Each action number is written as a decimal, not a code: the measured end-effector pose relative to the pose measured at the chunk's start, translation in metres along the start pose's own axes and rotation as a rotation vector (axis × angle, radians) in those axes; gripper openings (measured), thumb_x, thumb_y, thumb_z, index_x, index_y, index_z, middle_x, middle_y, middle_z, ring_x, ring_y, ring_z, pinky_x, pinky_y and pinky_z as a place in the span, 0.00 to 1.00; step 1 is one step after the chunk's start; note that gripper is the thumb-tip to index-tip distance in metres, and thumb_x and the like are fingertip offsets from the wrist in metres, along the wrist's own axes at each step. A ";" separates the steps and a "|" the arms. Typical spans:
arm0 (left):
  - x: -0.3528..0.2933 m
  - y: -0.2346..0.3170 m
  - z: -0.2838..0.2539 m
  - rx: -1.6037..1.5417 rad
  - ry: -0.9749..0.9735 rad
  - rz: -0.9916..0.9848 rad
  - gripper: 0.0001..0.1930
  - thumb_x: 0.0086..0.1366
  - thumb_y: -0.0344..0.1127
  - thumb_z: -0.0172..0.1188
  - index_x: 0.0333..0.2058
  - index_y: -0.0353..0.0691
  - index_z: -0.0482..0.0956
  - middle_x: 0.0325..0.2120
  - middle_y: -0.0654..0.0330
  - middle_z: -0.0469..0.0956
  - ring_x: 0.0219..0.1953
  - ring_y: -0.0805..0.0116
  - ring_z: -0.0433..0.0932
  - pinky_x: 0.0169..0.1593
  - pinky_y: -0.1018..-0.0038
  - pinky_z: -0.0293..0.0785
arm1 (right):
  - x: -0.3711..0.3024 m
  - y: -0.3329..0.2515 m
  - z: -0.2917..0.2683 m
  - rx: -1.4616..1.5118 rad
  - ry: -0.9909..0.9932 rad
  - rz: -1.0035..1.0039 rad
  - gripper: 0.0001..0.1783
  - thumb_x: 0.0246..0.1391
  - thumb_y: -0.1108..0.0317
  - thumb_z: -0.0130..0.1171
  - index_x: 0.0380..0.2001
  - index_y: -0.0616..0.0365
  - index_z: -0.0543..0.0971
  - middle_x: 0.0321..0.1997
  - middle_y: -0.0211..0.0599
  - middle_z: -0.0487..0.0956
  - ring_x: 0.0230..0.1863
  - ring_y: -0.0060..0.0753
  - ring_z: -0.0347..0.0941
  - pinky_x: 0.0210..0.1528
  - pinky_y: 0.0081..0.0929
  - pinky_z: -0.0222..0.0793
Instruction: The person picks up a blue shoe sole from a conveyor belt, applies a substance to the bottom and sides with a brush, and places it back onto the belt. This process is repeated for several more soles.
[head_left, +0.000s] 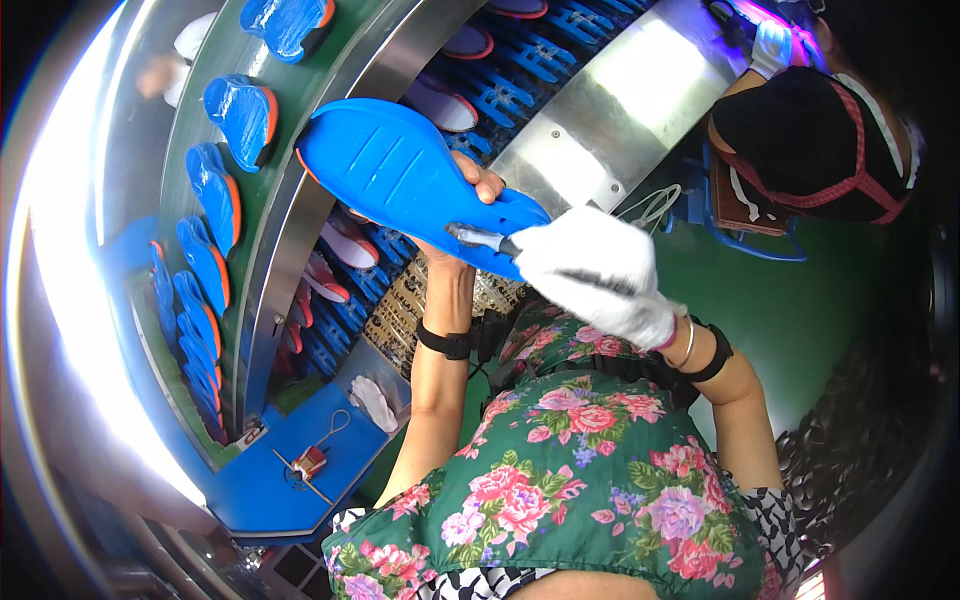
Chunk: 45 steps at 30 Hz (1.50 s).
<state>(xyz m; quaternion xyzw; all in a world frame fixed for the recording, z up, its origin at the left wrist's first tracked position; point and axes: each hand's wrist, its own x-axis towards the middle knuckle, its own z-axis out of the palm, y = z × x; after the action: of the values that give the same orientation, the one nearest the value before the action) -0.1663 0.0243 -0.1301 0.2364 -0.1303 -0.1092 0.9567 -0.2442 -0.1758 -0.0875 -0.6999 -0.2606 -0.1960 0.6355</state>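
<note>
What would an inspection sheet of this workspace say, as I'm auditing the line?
Surface: blue tabletop at lower left; green belt carrying blue, orange-edged soles.
Work items: large blue sole, raised; small brush, tip at the sole, contact unclear.
Clutter: white glove and red, wire-looped item on the tabletop.
Hands: left hand, bare, grips the large blue sole; right hand, gloved, holds the brush.
Cables: pale looped cable beside the metal plate.
Surroundings: another person at upper right, near purple light.
</note>
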 end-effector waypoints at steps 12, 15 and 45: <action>0.000 0.005 -0.019 0.064 0.031 -0.054 0.18 0.70 0.48 0.60 0.41 0.35 0.74 0.27 0.60 0.72 0.31 0.72 0.64 0.41 0.77 0.61 | -0.006 -0.001 0.000 0.041 -0.071 -0.012 0.12 0.48 0.79 0.72 0.38 0.60 0.87 0.39 0.42 0.87 0.37 0.39 0.83 0.41 0.31 0.78; -0.002 0.012 -0.023 0.038 0.052 -0.073 0.19 0.70 0.48 0.60 0.41 0.36 0.73 0.28 0.60 0.72 0.31 0.71 0.64 0.41 0.77 0.62 | -0.009 -0.004 0.001 0.623 0.022 0.547 0.05 0.50 0.80 0.70 0.32 0.63 0.86 0.38 0.44 0.87 0.39 0.37 0.84 0.45 0.31 0.79; 0.045 0.019 -0.018 0.301 0.185 -0.885 0.63 0.53 0.89 0.35 0.68 0.37 0.63 0.47 0.37 0.78 0.41 0.42 0.82 0.39 0.46 0.83 | -0.024 0.005 -0.003 -0.040 -0.336 -0.073 0.18 0.47 0.77 0.70 0.44 0.57 0.86 0.44 0.41 0.87 0.38 0.43 0.82 0.42 0.34 0.78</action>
<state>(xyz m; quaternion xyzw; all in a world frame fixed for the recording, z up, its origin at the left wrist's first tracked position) -0.1159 0.0365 -0.1269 0.4140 0.0541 -0.4647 0.7808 -0.2603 -0.1816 -0.1054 -0.7254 -0.3844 -0.1042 0.5614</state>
